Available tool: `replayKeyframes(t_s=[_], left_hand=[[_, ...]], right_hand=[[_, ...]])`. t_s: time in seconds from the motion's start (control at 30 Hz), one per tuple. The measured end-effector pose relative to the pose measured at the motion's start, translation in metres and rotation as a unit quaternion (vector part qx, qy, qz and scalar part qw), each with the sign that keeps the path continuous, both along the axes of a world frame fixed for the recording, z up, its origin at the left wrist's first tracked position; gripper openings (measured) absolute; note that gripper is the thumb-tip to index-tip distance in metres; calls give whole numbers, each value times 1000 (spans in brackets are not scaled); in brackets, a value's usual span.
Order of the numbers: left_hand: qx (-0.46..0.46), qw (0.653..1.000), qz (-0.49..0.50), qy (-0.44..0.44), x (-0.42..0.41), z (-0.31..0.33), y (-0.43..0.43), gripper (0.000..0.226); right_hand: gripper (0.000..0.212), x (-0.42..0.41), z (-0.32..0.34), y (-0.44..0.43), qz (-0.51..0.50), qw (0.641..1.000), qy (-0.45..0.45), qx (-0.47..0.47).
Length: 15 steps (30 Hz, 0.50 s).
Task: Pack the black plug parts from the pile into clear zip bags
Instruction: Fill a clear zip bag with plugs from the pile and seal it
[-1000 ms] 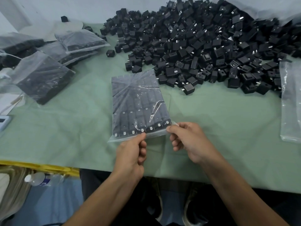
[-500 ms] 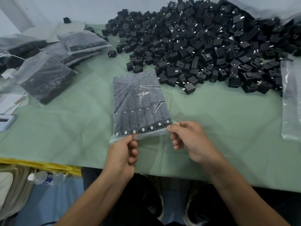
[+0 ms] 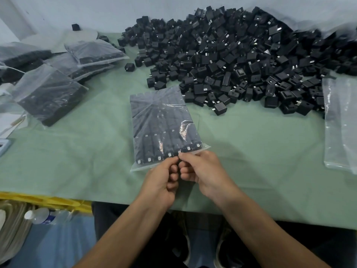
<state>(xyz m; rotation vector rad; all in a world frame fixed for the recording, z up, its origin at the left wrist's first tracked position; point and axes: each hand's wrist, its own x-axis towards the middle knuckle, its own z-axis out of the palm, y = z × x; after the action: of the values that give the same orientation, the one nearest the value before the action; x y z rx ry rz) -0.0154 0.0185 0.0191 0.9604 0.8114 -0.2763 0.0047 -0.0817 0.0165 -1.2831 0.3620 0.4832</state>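
A clear zip bag (image 3: 162, 124) filled with rows of black plug parts lies flat on the green table (image 3: 260, 151), its open zip end toward me. My left hand (image 3: 162, 180) and my right hand (image 3: 201, 171) both pinch the zip strip at its middle, fingertips almost touching each other. A large pile of loose black plug parts (image 3: 241, 55) covers the far right of the table, just beyond the bag.
Several filled bags (image 3: 48, 93) lie stacked at the left. Empty clear bags (image 3: 340, 122) lie at the right edge. A single loose plug part (image 3: 129, 66) sits apart from the pile. Below the table's near edge are a water bottle (image 3: 42, 216) and a yellow strip (image 3: 44, 200).
My hands were apart at the two ends of the zip strip; both have slid inward and now meet at its middle. The bag has stayed in place.
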Motion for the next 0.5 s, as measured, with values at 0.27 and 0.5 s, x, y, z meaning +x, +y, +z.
replayKeyframes(t_s=[0.27,0.5], left_hand=[[-7,1000,-7,-1,-7,-1,6,20],[-67,995,32,-67,-17,4,46,57]], right_hand=[[25,-2,4,-3,14,1000,-8,-11],[22,8,19,-16,-8,1000,-11,22]])
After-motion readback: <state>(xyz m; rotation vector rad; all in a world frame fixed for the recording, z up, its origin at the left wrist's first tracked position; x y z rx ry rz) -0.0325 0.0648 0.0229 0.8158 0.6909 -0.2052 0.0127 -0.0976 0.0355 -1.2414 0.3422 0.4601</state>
